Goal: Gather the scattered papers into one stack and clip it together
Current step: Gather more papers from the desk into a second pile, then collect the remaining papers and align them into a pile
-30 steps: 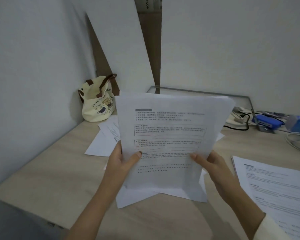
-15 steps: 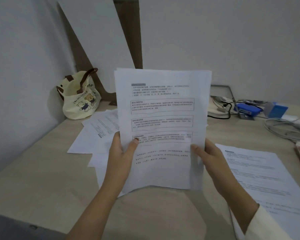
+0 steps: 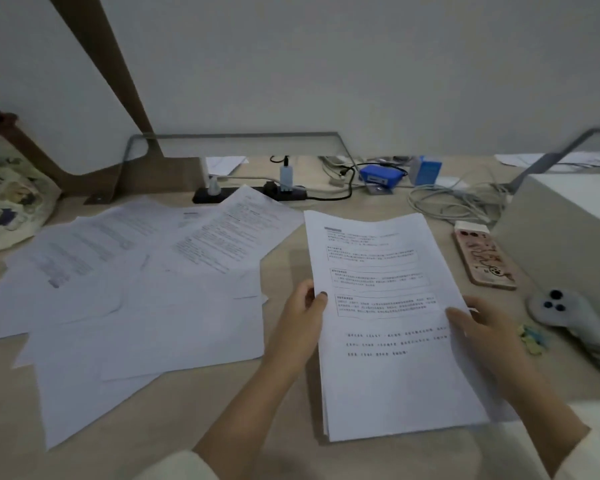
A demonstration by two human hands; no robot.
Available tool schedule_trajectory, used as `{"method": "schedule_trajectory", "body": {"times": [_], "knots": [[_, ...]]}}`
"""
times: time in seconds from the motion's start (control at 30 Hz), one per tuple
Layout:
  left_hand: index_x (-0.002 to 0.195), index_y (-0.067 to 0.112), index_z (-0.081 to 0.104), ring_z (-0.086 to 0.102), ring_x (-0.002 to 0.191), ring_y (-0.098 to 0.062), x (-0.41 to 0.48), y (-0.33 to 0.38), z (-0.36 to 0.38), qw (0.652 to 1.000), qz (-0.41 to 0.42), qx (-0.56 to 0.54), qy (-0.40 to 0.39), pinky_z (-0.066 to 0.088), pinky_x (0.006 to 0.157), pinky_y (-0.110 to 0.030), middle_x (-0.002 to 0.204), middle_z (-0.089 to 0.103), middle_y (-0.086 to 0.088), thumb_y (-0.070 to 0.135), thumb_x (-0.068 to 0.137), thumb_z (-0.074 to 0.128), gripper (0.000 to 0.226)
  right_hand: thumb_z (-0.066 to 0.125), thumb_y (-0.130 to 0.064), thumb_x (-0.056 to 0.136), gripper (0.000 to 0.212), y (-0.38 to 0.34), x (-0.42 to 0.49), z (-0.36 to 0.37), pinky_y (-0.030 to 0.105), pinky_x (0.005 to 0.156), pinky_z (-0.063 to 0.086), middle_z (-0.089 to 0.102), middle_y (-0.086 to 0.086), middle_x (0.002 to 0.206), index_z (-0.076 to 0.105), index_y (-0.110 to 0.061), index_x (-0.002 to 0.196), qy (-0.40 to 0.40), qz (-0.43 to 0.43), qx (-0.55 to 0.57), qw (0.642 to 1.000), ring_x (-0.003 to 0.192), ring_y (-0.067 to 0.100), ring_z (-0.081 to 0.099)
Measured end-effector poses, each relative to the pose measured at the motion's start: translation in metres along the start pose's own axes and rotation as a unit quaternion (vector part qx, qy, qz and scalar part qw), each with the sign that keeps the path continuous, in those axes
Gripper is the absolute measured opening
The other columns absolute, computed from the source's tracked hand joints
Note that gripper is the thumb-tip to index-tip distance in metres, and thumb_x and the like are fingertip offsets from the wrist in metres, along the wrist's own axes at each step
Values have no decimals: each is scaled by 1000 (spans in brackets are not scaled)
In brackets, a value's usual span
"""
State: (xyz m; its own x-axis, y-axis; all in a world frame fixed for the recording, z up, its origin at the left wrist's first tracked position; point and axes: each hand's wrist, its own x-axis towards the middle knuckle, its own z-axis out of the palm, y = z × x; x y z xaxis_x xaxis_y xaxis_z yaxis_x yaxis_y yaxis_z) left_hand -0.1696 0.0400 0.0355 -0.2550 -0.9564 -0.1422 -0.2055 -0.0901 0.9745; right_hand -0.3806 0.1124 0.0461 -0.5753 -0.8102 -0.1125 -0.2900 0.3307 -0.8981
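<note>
Partway through, by the look of it. A partial stack (image 3: 392, 327) of printed sheets lying on the table (image 3: 194, 417), right of centre, edges roughly squared, near end toward the body. Left hand (image 3: 303, 308) closed on the stack's left edge, thumb on the top sheet, other fingers out of sight beneath. Right hand (image 3: 478, 323) on the right edge, fingers laid over the top page; whether pinching or merely steadying, cannot tell. Much left ungathered: a loose spread of papers (image 3: 136, 278) fanned across the left half of the table, overlapping at odd angles, just beside the stack but not joined to it. More sheets perhaps at the far right, too blurred to be sure. No clip identifiable anywhere; small yellow-and-blue bits (image 3: 532, 337) by the right hand, too small to name. Remaining, as a judgement: collecting the left spread, adding it to the stack, squaring the edges, then clipping.
</note>
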Motion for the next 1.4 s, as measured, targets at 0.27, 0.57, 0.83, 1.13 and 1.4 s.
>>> {"method": "schedule_trajectory", "body": {"times": [0.27, 0.57, 0.83, 1.13, 1.4], "knots": [[128, 27, 45, 47, 122, -11, 32, -48, 43, 999, -42, 30, -1, 43, 103, -42, 132, 45, 11, 30, 78, 50, 51, 53, -14, 88, 29, 39, 25, -7, 37, 84, 44, 56, 11, 112, 60, -7, 115, 40, -4, -156, 987, 98, 28, 54], [138, 23, 31, 34, 119, 1, 17, -26, 35, 999, -30, 24, -30, 30, 106, -25, 112, 38, 30, 7, 94, 40, 48, 55, -14, 90, 50, 37, 40, 16, 42, 103, 31, 41, 19, 137, 41, -9, 137, -1, -18, -218, 976, 126, 37, 36], [131, 28, 44, 51, 112, 5, 31, -28, 9, 999, -42, -11, -10, 40, 102, -31, 118, 56, 22, 18, 85, 46, 46, 61, -20, 86, 62, 26, 48, 34, 40, 106, 27, 36, 20, 141, 34, -9, 141, -11, -32, -282, 959, 127, 37, 33], [124, 25, 49, 44, 113, 8, 26, -38, -77, 996, 31, 0, 86, 36, 79, 4, 133, 47, 9, 11, 95, 45, 32, 63, -21, 85, 52, -45, 40, 116, 31, 106, 28, 30, 15, 145, 46, -12, 133, -95, -200, -278, 935, 133, 28, 31], [106, 20, 57, 50, 106, -4, 15, -74, -207, 964, 59, 68, 249, 38, 88, -8, 112, 54, 10, 3, 93, 49, 24, 56, -36, 89, 58, -96, 21, 253, 28, 106, 29, 20, 8, 151, 35, -15, 139, -222, -282, -305, 882, 136, 23, 29]]}}
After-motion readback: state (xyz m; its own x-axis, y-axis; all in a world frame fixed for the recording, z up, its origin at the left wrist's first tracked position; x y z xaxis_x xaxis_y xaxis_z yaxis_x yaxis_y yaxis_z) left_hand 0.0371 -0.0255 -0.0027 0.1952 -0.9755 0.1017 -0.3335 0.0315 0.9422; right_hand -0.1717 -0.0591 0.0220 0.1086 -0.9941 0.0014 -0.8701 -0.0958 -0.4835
